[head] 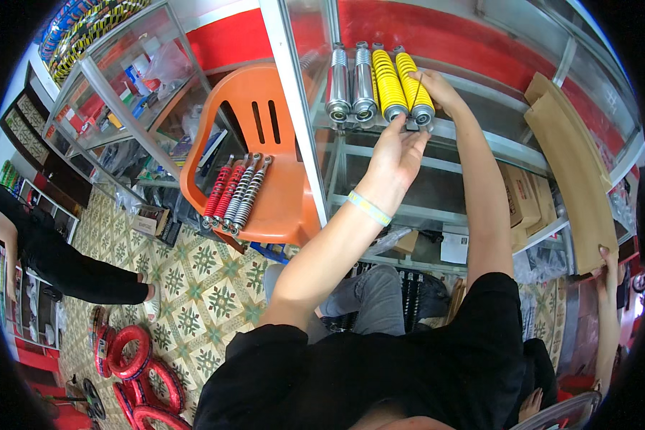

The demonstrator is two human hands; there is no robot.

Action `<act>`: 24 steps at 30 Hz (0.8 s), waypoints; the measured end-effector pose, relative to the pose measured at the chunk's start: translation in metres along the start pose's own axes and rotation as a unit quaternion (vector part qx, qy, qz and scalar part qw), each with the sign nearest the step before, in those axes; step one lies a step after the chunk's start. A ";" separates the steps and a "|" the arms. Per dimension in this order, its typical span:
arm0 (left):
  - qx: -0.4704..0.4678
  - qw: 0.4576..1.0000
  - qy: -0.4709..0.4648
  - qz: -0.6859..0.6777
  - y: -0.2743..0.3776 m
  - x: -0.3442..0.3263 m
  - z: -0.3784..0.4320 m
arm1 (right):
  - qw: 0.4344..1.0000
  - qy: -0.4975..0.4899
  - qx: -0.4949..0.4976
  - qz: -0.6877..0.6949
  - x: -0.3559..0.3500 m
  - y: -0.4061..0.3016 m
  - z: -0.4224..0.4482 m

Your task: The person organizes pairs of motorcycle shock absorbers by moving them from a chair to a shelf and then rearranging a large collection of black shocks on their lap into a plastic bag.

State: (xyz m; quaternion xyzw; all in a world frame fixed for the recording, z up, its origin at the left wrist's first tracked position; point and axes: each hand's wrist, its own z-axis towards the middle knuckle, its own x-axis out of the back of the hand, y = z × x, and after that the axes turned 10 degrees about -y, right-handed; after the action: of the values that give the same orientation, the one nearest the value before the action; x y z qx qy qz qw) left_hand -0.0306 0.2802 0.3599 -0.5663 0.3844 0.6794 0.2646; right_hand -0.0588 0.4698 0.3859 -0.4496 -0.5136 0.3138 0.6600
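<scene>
Several shock absorbers stand side by side on the upper glass shelf of the display cabinet. Two are chrome-bodied (339,83), and to their right are ones with yellow coil springs (391,83). My right hand (435,91) has its fingers on the upper part of the rightmost yellow shock absorber (415,86). My left hand (400,150) is at the lower ends of the yellow ones, palm turned up, fingertips by the metal end; the exact contact is partly hidden. A thin dark strip runs down the front of the rightmost one.
An orange plastic chair (279,177) at left bears red shock absorbers (220,191) and black-and-silver ones (250,193). Another person's hand (608,260) holds a long cardboard piece (575,183) at right. A person in black (59,252) stands far left, near red-wrapped tires (131,352).
</scene>
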 end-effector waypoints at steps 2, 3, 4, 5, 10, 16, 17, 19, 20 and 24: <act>0.013 0.997 -0.026 0.070 0.005 -0.003 -0.016 | 1.000 0.005 -0.001 -0.006 0.001 0.001 0.001; 0.030 0.989 -0.053 0.136 0.006 -0.007 -0.025 | 1.000 0.014 -0.007 -0.013 0.004 0.006 0.002; 0.033 0.989 -0.054 0.134 0.010 -0.012 -0.032 | 1.000 0.016 -0.008 -0.014 0.007 0.011 0.003; 0.027 0.946 -0.115 0.303 0.018 -0.021 -0.044 | 1.000 0.025 0.011 -0.003 0.005 0.013 0.007; -0.140 0.400 -0.127 0.897 0.045 -0.057 -0.045 | 0.995 0.059 0.081 0.027 0.012 0.032 0.012; -0.252 0.199 -0.013 0.947 0.082 -0.005 0.031 | 0.993 0.057 0.028 -0.103 0.004 0.010 0.005; -0.189 0.207 0.027 0.959 0.082 -0.006 0.033 | 0.996 0.055 0.048 -0.060 0.003 0.014 0.006; -0.169 0.194 0.039 0.966 0.082 -0.010 0.037 | 0.992 0.084 0.052 -0.082 0.009 0.015 0.008; -0.141 0.181 0.051 0.972 0.080 -0.008 0.038 | 0.988 0.111 0.049 -0.100 0.010 0.017 0.005; -0.139 0.180 -0.007 0.974 0.096 -0.004 0.037 | 0.877 0.272 0.035 -0.394 0.010 0.014 0.006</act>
State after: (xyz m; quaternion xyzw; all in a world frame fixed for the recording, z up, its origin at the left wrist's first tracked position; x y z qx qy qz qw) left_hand -0.1270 0.2569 0.3873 0.2404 0.5245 0.4375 -0.6897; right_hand -0.0609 0.4855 0.3777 -0.2544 -0.4368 -0.0890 0.8582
